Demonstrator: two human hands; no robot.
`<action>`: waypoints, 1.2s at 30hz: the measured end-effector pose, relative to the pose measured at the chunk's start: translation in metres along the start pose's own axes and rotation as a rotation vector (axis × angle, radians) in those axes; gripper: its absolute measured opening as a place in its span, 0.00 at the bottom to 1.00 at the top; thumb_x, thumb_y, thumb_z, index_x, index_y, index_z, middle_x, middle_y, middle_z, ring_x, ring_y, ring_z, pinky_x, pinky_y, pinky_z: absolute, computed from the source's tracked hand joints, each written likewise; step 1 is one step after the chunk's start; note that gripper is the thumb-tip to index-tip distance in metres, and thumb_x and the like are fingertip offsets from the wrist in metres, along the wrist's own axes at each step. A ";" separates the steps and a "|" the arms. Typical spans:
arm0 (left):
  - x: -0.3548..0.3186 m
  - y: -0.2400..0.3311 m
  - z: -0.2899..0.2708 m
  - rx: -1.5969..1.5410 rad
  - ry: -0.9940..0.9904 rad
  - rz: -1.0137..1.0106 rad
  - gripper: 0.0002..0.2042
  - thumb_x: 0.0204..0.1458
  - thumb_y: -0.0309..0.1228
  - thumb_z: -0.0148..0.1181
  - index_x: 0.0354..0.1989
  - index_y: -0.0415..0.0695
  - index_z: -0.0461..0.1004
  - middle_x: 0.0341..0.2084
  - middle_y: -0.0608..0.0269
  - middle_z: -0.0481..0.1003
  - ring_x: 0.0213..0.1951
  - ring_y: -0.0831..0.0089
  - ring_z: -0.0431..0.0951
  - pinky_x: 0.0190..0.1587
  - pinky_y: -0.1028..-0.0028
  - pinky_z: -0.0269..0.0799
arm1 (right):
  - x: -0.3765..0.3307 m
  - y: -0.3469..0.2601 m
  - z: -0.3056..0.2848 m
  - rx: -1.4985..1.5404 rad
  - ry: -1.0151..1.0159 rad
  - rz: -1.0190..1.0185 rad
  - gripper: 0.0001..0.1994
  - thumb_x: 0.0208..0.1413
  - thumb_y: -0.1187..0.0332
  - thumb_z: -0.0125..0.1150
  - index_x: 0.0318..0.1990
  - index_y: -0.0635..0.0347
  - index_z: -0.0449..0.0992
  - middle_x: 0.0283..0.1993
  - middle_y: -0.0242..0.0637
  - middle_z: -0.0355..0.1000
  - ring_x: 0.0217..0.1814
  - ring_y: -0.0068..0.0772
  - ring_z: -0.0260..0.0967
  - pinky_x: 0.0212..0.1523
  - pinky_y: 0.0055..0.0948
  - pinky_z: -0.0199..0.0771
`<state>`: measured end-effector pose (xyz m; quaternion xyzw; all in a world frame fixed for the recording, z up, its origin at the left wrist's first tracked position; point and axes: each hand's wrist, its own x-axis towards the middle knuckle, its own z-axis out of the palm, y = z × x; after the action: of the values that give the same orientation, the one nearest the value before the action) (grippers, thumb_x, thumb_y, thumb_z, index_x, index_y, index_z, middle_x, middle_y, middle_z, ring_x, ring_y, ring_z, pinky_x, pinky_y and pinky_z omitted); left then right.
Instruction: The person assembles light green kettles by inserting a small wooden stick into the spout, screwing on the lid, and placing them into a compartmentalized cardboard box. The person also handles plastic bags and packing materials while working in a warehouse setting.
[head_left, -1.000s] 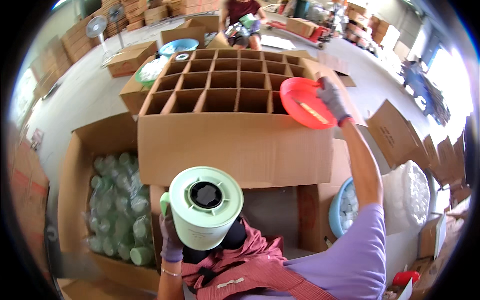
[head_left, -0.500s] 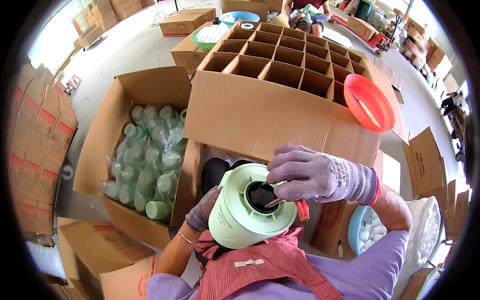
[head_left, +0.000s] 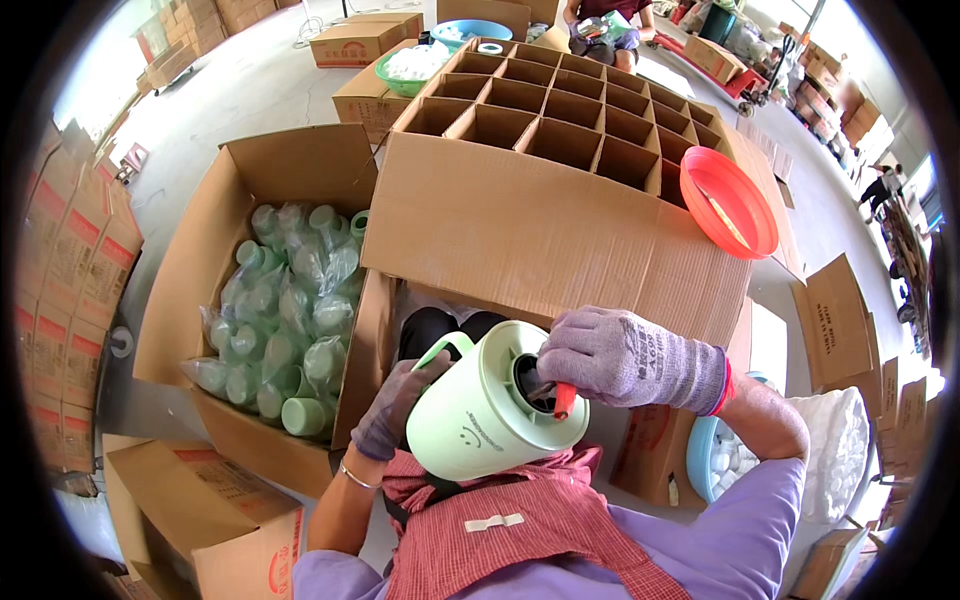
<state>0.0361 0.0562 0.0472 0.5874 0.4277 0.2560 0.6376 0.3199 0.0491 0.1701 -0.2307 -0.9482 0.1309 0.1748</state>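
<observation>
My gloved left hand (head_left: 392,410) grips a pale green jug (head_left: 465,425) on its handle side, with the fingers partly hidden behind it. The jug is tilted in front of my apron, its printed smiling side showing. At its top is a round mouth with a black inside (head_left: 524,374). Over that mouth, my gloved right hand (head_left: 615,355) is closed on a thin metal tool with a red end (head_left: 565,400). The tool's metal part reaches into the opening; its exact kind cannot be made out.
A divided carton (head_left: 560,215) stands ahead, with a red bowl (head_left: 745,215) on its right corner. On the left, an open box (head_left: 170,300) holds several bagged pale green bottles (head_left: 285,320). At right is a blue basin (head_left: 702,455) of small white pieces. Another person (head_left: 625,35) sits beyond.
The jug has tipped over, so its printed side and handle now show more. My right hand has shifted slightly down and turned, the tool's red end coming closer to the mouth.
</observation>
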 end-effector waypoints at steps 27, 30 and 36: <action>-0.021 -0.017 -0.011 0.472 -0.142 -0.140 0.31 0.40 0.30 0.57 0.59 0.41 0.68 0.21 0.53 0.78 0.27 0.57 0.81 0.36 0.62 0.77 | -0.126 0.169 -0.082 -0.997 0.408 1.300 0.09 0.60 0.67 0.50 0.45 0.55 0.72 0.36 0.47 0.75 0.39 0.46 0.77 0.38 0.48 0.78; 0.003 -0.005 -0.010 0.411 -0.327 -0.196 0.27 0.41 0.28 0.54 0.57 0.44 0.71 0.21 0.53 0.76 0.24 0.70 0.79 0.33 0.69 0.76 | -0.229 0.232 -0.101 -0.807 0.330 1.470 0.12 0.58 0.68 0.48 0.46 0.56 0.76 0.41 0.52 0.77 0.44 0.53 0.77 0.46 0.52 0.76; -0.039 -0.079 -0.063 0.067 0.029 -0.161 0.19 0.45 0.23 0.48 0.48 0.32 0.73 0.34 0.54 0.78 0.32 0.67 0.80 0.38 0.65 0.79 | -0.241 0.159 -0.123 -0.682 0.697 1.078 0.12 0.57 0.64 0.53 0.45 0.58 0.77 0.39 0.51 0.77 0.42 0.53 0.76 0.44 0.46 0.75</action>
<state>-0.0506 0.0427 -0.0160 0.5681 0.4912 0.1981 0.6298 0.6310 0.0904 0.1635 -0.7359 -0.5801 -0.1852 0.2961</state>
